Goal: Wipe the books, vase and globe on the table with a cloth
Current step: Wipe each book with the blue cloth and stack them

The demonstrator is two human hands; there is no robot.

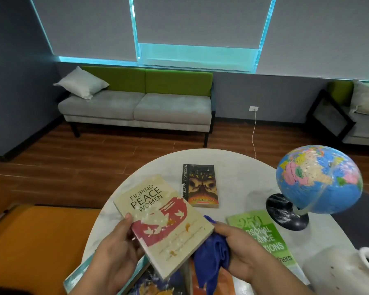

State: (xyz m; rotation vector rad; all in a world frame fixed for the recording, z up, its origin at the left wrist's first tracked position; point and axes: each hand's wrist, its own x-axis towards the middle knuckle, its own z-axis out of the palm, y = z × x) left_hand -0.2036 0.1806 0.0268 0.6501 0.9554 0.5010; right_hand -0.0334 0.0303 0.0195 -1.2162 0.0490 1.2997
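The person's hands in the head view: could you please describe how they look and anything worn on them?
The left hand and right hand are both bare: no gloves, rings, watch or bracelet show. No sleeve is in view down to the frame's lower edge.

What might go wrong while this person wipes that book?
The left hand grips the Filipino Peace Women book by one edge in the air; a push from the blue cloth might twist it loose. The vase stands beside the forearm of the right hand; a sweep may knock it.
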